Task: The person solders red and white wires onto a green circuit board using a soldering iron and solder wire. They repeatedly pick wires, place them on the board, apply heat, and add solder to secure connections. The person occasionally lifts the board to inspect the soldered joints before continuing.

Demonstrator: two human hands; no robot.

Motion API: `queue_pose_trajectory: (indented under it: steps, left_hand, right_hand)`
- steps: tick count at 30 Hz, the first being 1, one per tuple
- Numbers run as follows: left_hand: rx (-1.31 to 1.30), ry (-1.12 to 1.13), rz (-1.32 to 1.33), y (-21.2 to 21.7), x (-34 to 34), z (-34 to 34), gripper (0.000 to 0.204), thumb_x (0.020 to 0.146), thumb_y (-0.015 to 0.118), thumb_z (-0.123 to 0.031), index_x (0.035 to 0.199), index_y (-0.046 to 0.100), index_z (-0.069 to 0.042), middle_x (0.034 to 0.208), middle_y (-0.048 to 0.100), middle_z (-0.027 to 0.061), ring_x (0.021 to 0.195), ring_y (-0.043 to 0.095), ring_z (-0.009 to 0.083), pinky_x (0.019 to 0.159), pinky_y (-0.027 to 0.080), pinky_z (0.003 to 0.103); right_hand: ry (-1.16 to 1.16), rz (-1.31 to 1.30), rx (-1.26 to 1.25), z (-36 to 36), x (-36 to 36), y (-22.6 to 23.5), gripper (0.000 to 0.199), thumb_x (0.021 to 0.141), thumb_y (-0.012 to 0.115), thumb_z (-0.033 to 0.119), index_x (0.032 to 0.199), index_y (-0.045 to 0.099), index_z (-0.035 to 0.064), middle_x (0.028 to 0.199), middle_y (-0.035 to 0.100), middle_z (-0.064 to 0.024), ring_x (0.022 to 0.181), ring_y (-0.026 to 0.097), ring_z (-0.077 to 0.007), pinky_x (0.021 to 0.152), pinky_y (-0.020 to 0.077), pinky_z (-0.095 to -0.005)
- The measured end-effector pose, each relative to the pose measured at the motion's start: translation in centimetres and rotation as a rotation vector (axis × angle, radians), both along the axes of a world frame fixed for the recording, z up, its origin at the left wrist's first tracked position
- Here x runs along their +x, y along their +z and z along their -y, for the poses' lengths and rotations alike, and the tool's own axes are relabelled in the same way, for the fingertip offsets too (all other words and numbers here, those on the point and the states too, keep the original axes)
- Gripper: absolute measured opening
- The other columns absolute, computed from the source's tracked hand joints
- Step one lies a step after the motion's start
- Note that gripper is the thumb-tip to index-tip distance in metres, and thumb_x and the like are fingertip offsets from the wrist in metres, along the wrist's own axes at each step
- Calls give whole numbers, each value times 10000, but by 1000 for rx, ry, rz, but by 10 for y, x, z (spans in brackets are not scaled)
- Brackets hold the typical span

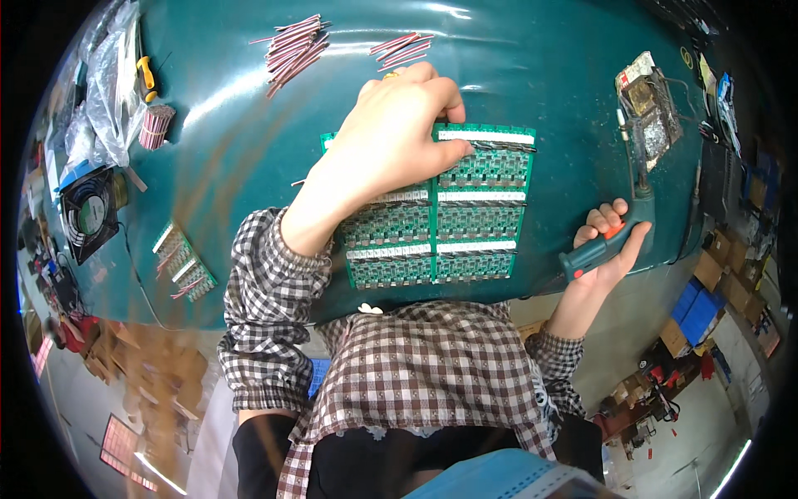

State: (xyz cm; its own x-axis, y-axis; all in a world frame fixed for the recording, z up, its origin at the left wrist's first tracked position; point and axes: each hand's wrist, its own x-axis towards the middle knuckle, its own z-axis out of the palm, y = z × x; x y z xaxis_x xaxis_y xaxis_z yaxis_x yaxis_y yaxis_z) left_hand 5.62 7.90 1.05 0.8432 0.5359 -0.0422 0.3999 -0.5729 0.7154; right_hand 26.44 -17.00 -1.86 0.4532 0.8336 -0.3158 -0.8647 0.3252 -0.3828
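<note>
A large green circuit board panel (478, 220), divided into rows of small boards with white strips and dark wires, lies in front of me. My left hand (399, 133) reaches over its far edge, fingers curled beyond the edge and thumb on the board's upper part. That hand and wrist hide the panel's upper left section. Off to the right, my right hand (615, 270) is wrapped round a green soldering gun (583, 259) with an orange trigger. Its metal barrel points away from me, beside a soiled soldering tray (648, 108).
Red and white wires lie in a bigger bunch (295, 50) and a smaller bunch (403, 50) at the back. Leftward are a tied wire bundle (156, 126), a yellow-handled screwdriver (146, 79), a black fan (90, 214), plastic bags (108, 91) and a small circuit board piece (184, 262).
</note>
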Motion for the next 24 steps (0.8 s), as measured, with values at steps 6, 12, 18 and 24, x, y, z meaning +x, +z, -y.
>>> queue_pose_trajectory:
  steps: [6,12,18,24]
  left_hand:
    - [-835,8,139,11,5,5,242,779,713,-139,906,559,-2,800,611,21,745,576,79,644,458,226]
    - [-1229,270,287,23,-7,20,212,815,681,-122,964,548,-53,808,617,-23,718,558,20,590,418,140]
    - [-1318,326,388,39,-16,33,213,814,685,-139,962,550,-68,817,610,-37,728,562,14,584,435,147]
    - [-1310,335,407,47,-19,34,213,809,688,-143,956,554,-66,819,610,-34,734,563,16,593,439,148]
  right_hand:
    - [-26,-49,96,-1,5,-2,418,902,520,436,1034,457,44,830,500,-35,802,524,-153,702,556,-338]
    - [-46,-63,94,-1,5,-4,410,898,533,427,1026,450,46,810,480,-23,777,509,-138,686,552,-317]
    - [-87,-18,2,-5,-2,3,405,895,536,434,1014,455,56,785,475,1,744,489,-94,660,540,-258]
    - [-89,13,-39,-9,-4,7,397,894,538,434,1006,460,61,784,478,5,740,493,-93,661,539,-255]
